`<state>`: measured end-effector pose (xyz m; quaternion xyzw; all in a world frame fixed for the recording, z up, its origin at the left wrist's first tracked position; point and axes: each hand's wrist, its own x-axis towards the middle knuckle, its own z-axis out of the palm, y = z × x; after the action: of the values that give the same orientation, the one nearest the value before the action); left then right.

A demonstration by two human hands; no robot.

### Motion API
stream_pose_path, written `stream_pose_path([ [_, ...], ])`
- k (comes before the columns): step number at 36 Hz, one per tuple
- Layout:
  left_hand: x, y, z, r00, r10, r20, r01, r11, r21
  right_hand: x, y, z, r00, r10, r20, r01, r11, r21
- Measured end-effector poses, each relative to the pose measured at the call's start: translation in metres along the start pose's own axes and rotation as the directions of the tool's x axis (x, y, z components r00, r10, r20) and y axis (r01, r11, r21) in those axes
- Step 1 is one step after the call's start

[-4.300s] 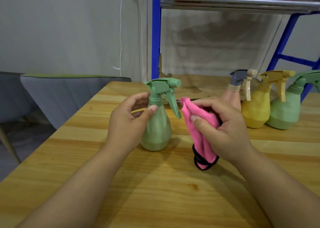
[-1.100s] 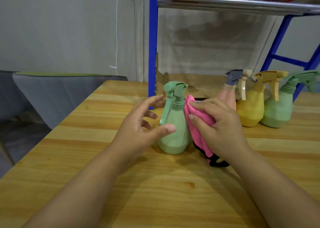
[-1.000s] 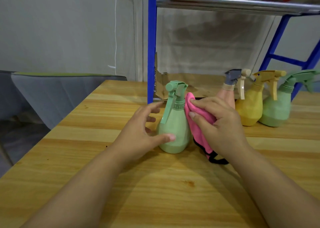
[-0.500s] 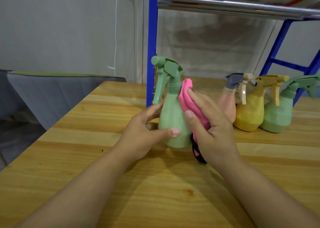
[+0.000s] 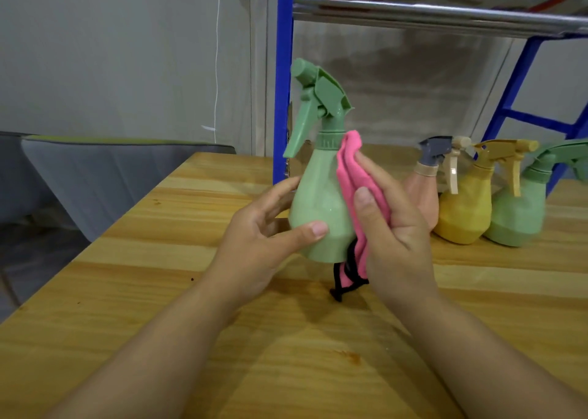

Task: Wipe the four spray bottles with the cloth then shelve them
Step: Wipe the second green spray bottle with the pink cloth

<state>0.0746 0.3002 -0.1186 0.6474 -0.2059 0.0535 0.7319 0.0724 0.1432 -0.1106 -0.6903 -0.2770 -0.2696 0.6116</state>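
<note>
My left hand (image 5: 264,237) grips a pale green spray bottle (image 5: 318,202) by its lower body and holds it off the wooden table (image 5: 159,291), its nozzle pointing left. My right hand (image 5: 394,224) presses a pink cloth (image 5: 350,180) with black trim against the bottle's right side. Three more spray bottles stand at the right rear of the table: a pink one with a grey head (image 5: 424,189), a yellow one (image 5: 464,208) and a green one (image 5: 515,215).
A blue metal rack post (image 5: 283,78) rises behind the held bottle, with a steel shelf edge (image 5: 445,14) overhead and a lower shelf surface (image 5: 394,154) behind the table. A grey chair (image 5: 105,177) stands off the table's left edge.
The green bottle has been lifted from the table and turned so its nozzle faces left. My right hand with the cloth has stayed pressed to its right side.
</note>
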Motion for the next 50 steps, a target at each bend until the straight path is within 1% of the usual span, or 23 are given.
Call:
stream_pose_path([
  [2,-0.001,-0.002,0.0,1.0,0.003,0.025,-0.004,0.999,0.036,0.004,-0.004,-0.001,0.994,0.106,-0.037,-0.103,0.993,0.061],
  [5,-0.002,-0.003,0.003,0.998,-0.027,0.056,0.022,0.996,0.088,0.007,-0.007,-0.002,0.983,0.176,-0.053,-0.172,0.982,0.074],
  [7,-0.001,-0.004,0.006,0.998,-0.047,0.051,0.04,0.991,0.125,0.006,-0.006,-0.001,0.98,0.196,-0.037,-0.193,0.978,0.08],
  [9,0.001,-0.004,0.007,0.999,-0.05,0.02,0.047,0.992,0.117,0.004,-0.004,-0.001,0.985,0.171,-0.007,-0.17,0.984,0.061],
  [11,0.002,-0.002,0.005,0.998,-0.055,-0.003,0.055,0.995,0.087,0.002,-0.001,-0.001,0.996,0.075,0.043,-0.076,0.997,0.01],
  [13,0.003,0.0,0.002,0.997,-0.073,-0.018,0.073,0.997,0.031,0.001,0.003,-0.002,0.991,-0.071,0.111,0.082,0.992,-0.097],
  [15,0.005,0.001,-0.001,0.995,-0.102,-0.022,0.1,0.992,-0.083,0.001,0.007,-0.003,0.959,-0.22,0.179,0.261,0.932,-0.252],
  [16,0.005,0.001,-0.002,0.994,-0.111,-0.021,0.108,0.987,-0.119,0.001,0.009,-0.003,0.943,-0.269,0.196,0.318,0.903,-0.291],
  [18,0.003,0.002,-0.003,0.995,-0.094,-0.02,0.091,0.989,-0.121,0.0,0.011,-0.002,0.936,-0.307,0.169,0.344,0.897,-0.278],
  [20,0.001,0.003,-0.003,0.999,-0.05,-0.018,0.048,0.994,-0.095,-0.001,0.004,-0.001,0.967,-0.239,0.091,0.25,0.958,-0.137],
  [22,0.0,0.005,-0.003,1.0,-0.01,-0.008,0.01,0.997,-0.079,0.003,-0.014,0.0,0.998,-0.056,0.008,0.055,0.996,0.066],
  [23,-0.001,0.006,-0.003,1.0,0.007,0.006,-0.007,0.997,-0.076,0.005,-0.021,0.001,0.998,0.047,-0.028,-0.044,0.992,0.115],
  [25,-0.001,0.006,-0.003,0.998,0.03,0.05,-0.026,0.998,-0.065,0.008,-0.019,-0.003,0.983,0.17,-0.072,-0.16,0.978,0.132],
  [27,-0.001,0.005,-0.003,0.996,0.027,0.083,-0.022,0.998,-0.055,0.009,-0.014,-0.007,0.972,0.219,-0.083,-0.204,0.966,0.158],
  [30,0.003,0.002,-0.004,0.999,-0.016,0.048,0.017,1.0,-0.02,0.004,-0.015,-0.002,0.985,0.147,-0.096,-0.135,0.984,0.119],
  [33,0.004,0.0,-0.003,1.0,0.012,-0.013,-0.011,0.999,0.044,-0.003,-0.01,0.003,0.998,0.01,-0.059,-0.009,1.0,0.019],
  [37,0.002,0.002,-0.003,0.994,0.076,-0.074,-0.08,0.996,-0.051,-0.006,0.002,0.006,0.988,-0.155,-0.017,0.148,0.966,-0.213],
  [40,0.001,0.002,-0.001,0.995,0.082,-0.063,-0.085,0.995,-0.047,-0.007,0.0,0.008,0.965,-0.255,0.065,0.263,0.926,-0.27],
  [42,0.0,0.003,-0.002,0.996,0.072,-0.06,-0.075,0.996,-0.048,-0.006,0.001,0.007,0.961,-0.265,0.078,0.277,0.924,-0.264],
  [44,-0.001,0.004,-0.005,0.997,0.065,-0.047,-0.067,0.997,-0.04,-0.004,-0.002,0.005,0.977,-0.21,0.047,0.215,0.956,-0.2],
  [46,-0.003,0.005,-0.007,0.998,0.058,-0.008,-0.059,0.998,-0.032,0.0,-0.012,0.001,0.997,-0.072,0.014,0.072,0.996,-0.042],
  [48,-0.004,0.006,-0.009,0.998,0.05,0.035,-0.049,0.998,-0.042,0.005,-0.02,-0.003,0.997,0.081,-0.011,-0.08,0.992,0.095],
  [50,-0.003,0.007,-0.009,0.995,0.056,0.084,-0.051,0.997,-0.062,0.008,-0.018,-0.008,0.985,0.169,-0.037,-0.162,0.976,0.148],
])
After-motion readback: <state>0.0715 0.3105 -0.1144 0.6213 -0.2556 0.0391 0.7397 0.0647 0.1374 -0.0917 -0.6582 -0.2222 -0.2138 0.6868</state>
